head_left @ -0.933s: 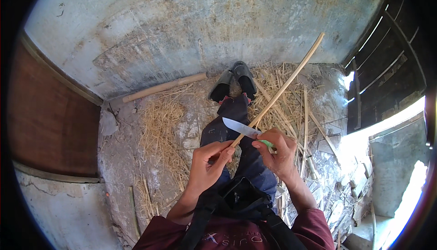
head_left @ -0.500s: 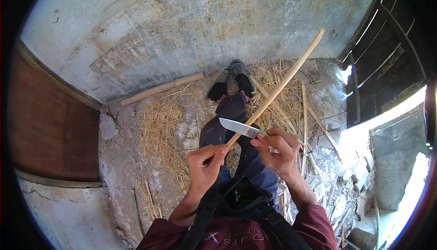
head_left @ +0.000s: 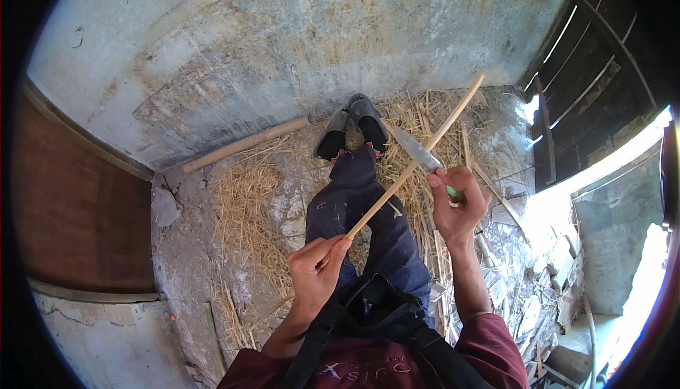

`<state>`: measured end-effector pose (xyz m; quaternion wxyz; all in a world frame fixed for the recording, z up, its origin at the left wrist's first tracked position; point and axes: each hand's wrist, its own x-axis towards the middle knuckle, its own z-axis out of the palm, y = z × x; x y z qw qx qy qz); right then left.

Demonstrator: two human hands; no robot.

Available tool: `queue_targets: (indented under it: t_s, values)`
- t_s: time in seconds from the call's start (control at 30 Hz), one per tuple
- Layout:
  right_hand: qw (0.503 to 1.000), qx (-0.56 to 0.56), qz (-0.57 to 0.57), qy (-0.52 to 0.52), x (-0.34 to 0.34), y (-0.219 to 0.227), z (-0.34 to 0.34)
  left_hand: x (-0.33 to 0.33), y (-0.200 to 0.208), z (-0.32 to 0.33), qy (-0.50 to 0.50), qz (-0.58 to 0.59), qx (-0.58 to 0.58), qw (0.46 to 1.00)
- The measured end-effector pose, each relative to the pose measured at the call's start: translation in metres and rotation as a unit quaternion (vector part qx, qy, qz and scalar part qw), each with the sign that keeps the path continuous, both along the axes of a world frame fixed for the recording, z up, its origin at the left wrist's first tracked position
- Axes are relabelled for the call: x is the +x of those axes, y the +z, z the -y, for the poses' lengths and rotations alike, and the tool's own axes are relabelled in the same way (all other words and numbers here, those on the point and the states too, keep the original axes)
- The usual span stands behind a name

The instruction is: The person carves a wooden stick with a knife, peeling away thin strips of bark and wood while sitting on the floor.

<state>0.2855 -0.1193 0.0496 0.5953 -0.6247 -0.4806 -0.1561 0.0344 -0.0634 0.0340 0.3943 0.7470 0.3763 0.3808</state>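
Pinched in my left hand (head_left: 316,270) is the near end of a long, pale wooden stick (head_left: 382,201), perhaps a bamboo strip. It slants away up to the right over my legs. My right hand (head_left: 460,201) grips a knife (head_left: 416,150) by its green handle (head_left: 455,194). The broad metal blade points up and to the left and lies across the stick at about its middle. Whether the edge touches the wood I cannot tell.
Straw and shavings (head_left: 248,205) cover the ground around my shoes (head_left: 366,114). A thick pole (head_left: 248,144) lies along the foot of the concrete wall (head_left: 234,56). Split strips and rubble (head_left: 524,276) are strewn at the right. A brown panel (head_left: 78,198) stands at the left.
My right hand and the knife have moved along the stick, away from my left hand. The blade has turned to point more forward. The stick's far tip has come lower.
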Motion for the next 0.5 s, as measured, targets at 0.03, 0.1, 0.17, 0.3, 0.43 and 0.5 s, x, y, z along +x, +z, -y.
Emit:
queue_targets:
  t_s: [0.03, 0.1, 0.17, 0.3, 0.43, 0.5]
  values:
    - [1.0, 0.001, -0.001, 0.023, 0.0, -0.002, 0.0, -0.002, 0.0, 0.0, -0.01, 0.0, -0.019, 1.0]
    - [0.998, 0.002, -0.004, 0.069, -0.001, -0.009, -0.001, -0.006, -0.002, -0.004, -0.04, -0.017, -0.067, 0.997]
    - [0.993, -0.008, 0.033, 0.112, -0.011, -0.016, 0.0, -0.009, -0.004, -0.007, -0.079, -0.05, -0.128, 0.987]
    - [0.979, -0.016, 0.093, 0.181, -0.032, -0.028, 0.01, 0.001, -0.001, -0.006, -0.113, -0.007, -0.116, 0.987]
    - [0.971, -0.018, 0.13, 0.199, -0.048, -0.027, 0.007, 0.005, -0.004, -0.004, -0.116, 0.015, -0.115, 0.986]
    - [0.972, -0.035, 0.126, 0.196, -0.046, -0.03, 0.007, 0.005, 0.002, -0.003, -0.126, 0.019, -0.147, 0.981]
